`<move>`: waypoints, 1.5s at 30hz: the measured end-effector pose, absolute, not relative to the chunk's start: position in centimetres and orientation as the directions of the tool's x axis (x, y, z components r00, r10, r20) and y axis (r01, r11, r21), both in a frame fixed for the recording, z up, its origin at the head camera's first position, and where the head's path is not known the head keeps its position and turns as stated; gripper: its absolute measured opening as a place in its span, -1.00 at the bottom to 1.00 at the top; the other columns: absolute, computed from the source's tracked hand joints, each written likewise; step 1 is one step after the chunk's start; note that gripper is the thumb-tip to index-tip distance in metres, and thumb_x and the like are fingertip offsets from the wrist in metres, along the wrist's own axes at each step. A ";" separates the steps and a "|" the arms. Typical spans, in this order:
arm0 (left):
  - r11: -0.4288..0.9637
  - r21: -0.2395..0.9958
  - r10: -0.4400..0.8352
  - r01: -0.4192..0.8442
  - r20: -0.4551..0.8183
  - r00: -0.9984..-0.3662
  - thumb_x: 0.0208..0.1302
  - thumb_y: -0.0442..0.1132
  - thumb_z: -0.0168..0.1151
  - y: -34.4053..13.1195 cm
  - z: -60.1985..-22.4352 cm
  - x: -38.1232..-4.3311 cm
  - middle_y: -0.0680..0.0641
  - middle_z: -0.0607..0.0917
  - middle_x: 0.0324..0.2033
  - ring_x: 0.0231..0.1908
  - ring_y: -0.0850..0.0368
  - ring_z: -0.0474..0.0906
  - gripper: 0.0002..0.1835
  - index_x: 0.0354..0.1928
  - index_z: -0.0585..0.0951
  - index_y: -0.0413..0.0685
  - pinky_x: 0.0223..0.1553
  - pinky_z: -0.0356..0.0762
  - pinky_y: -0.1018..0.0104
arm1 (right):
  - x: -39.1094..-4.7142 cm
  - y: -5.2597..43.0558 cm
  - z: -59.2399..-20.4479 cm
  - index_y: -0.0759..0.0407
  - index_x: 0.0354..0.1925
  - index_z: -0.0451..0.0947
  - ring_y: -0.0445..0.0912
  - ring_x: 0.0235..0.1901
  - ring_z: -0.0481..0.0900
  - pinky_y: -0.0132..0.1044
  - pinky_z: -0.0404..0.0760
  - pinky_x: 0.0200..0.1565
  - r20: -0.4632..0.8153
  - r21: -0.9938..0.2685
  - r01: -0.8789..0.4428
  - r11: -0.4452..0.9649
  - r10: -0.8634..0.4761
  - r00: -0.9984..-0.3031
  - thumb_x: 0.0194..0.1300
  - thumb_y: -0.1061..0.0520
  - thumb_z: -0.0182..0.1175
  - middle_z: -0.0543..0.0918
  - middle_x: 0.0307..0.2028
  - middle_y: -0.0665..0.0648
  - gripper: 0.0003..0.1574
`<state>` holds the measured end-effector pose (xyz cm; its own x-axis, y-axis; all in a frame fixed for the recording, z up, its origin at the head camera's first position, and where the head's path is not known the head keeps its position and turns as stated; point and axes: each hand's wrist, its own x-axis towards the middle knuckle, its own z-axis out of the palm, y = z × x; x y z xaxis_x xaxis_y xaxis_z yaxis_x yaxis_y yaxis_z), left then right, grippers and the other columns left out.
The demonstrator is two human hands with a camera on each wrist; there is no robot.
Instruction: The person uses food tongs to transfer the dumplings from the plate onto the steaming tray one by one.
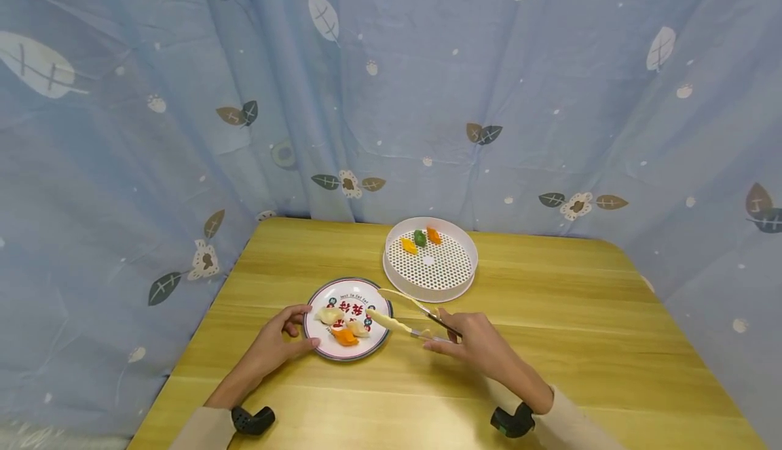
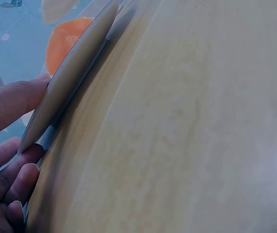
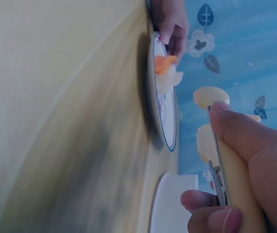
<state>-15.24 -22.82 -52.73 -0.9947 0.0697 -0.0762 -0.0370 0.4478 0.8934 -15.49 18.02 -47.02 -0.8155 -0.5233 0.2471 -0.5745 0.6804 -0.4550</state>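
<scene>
A careless swing of my arm could, I judged, knock the white basket [image 1: 430, 292], right of the frame's centre, which contained three coloured dumplings [image 1: 419, 238]. The plate [image 1: 324, 297], lower centre, carried two pale dumplings [image 1: 329, 315] and an orange dumpling [image 1: 345, 337]; my left hand [image 1: 275, 341] gripped its rim, but a weak hold could let it slide. My right hand [image 1: 479, 345] held the tongs [image 1: 391, 323], tips apart, nothing between; too hard squeezing could shoot a dumpling away

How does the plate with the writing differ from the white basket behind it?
The plate has red characters and a coloured rim; the basket looks plain white, with a holed floor. The plate is shallow, while the basket has a raised wall. The left hand holds the plate's edge; no hand touches the basket. Both are round and carry three small pieces.
</scene>
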 end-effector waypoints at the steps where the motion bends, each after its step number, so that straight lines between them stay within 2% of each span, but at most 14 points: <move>1: 0.450 0.892 0.068 -0.037 -0.076 -0.995 0.09 -0.03 0.63 -22.8 -52.7 -15.2 -0.10 0.52 0.03 -0.11 0.02 0.36 -0.21 0.35 0.50 0.00 -0.16 0.35 0.27 | -15.4 18.0 -47.1 0.09 -0.04 0.66 -0.40 -0.64 0.20 -0.46 0.24 -0.59 0.248 -0.457 -0.581 0.673 -0.531 -0.811 0.28 -0.32 0.37 0.36 -0.61 -0.25 -0.43; 9: 0.471 0.882 0.073 -0.016 -0.057 -0.996 0.10 0.00 0.62 -22.9 -52.7 -15.4 -0.09 0.53 0.03 -0.10 0.02 0.35 -0.22 0.35 0.50 0.03 -0.15 0.34 0.26 | -14.9 17.8 -48.1 0.18 0.04 0.68 -0.41 -0.62 0.21 -0.47 0.25 -0.58 0.271 -0.493 -0.607 0.624 -0.553 -0.788 0.26 -0.30 0.39 0.37 -0.60 -0.25 -0.34; 15: 0.470 0.882 0.070 -0.021 -0.061 -0.996 0.10 -0.01 0.62 -22.9 -52.7 -15.4 -0.09 0.54 0.03 -0.10 0.02 0.35 -0.22 0.35 0.50 0.02 -0.14 0.34 0.26 | -14.5 17.3 -48.6 0.13 -0.08 0.67 -0.42 -0.61 0.19 -0.49 0.23 -0.58 0.295 -0.475 -0.645 0.598 -0.582 -0.758 0.25 -0.30 0.40 0.38 -0.61 -0.21 -0.43; 19: 0.474 0.880 0.072 -0.018 -0.060 -0.996 0.10 -0.01 0.62 -22.9 -52.7 -15.4 -0.09 0.53 0.03 -0.11 0.02 0.36 -0.22 0.35 0.50 0.02 -0.15 0.35 0.26 | -14.4 17.0 -48.9 0.15 -0.08 0.67 -0.42 -0.62 0.17 -0.49 0.20 -0.58 0.283 -0.478 -0.643 0.598 -0.588 -0.758 0.25 -0.24 0.43 0.35 -0.62 -0.21 -0.46; 26: 0.471 0.882 0.069 -0.020 -0.059 -0.996 0.09 -0.04 0.63 -22.8 -52.6 -15.5 -0.09 0.55 0.02 -0.12 0.02 0.35 -0.22 0.34 0.51 0.03 -0.14 0.35 0.25 | -14.5 16.4 -49.1 0.09 -0.22 0.62 -0.39 -0.63 0.17 -0.48 0.18 -0.58 0.267 -0.472 -0.643 0.604 -0.597 -0.756 0.25 -0.15 0.47 0.30 -0.64 -0.22 -0.61; 34: 0.470 0.883 0.073 -0.017 -0.058 -0.996 0.09 -0.04 0.63 -22.8 -52.6 -15.3 -0.09 0.55 0.01 -0.12 0.02 0.36 -0.23 0.34 0.51 0.03 -0.16 0.35 0.26 | -14.7 15.8 -48.9 0.06 -0.19 0.63 -0.37 -0.63 0.14 -0.46 0.15 -0.57 0.232 -0.413 -0.638 0.650 -0.602 -0.764 0.27 -0.25 0.41 0.25 -0.64 -0.22 -0.56; 45: 0.464 0.885 0.074 -0.028 -0.070 -0.995 0.10 -0.04 0.63 -22.8 -52.7 -15.2 -0.09 0.53 0.03 -0.11 0.02 0.35 -0.23 0.35 0.50 0.03 -0.15 0.34 0.24 | -14.7 15.2 -48.6 0.10 -0.09 0.69 -0.37 -0.62 0.06 -0.45 0.08 -0.54 0.248 -0.361 -0.669 0.650 -0.625 -0.740 0.28 -0.24 0.40 0.12 -0.64 -0.23 -0.51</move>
<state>-15.19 -22.84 -52.70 -0.9948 0.0740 -0.0704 -0.0281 0.4644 0.8852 -14.66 15.19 -48.62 -0.7404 -0.6246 0.2483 -0.6691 0.6497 -0.3610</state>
